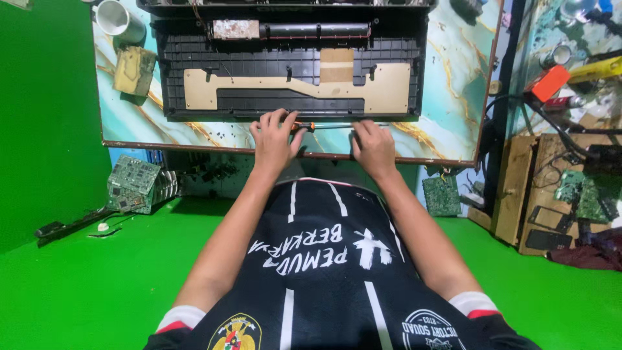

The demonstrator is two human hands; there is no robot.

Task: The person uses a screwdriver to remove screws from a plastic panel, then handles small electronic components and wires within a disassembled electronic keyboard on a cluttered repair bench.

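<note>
A black opened electronic device, its ribbed underside up, lies on a marble-patterned table. A tan board is fixed across its lower part. My left hand grips the orange-and-black handle of a screwdriver at the table's near edge. The screwdriver's metal shaft runs to the right. My right hand rests on that shaft, fingers curled over it, just below the device's front edge.
A white mug and a yellowish block sit at the table's left. Circuit boards lie on the green floor left and right. A wooden bench with phones and parts stands at the right.
</note>
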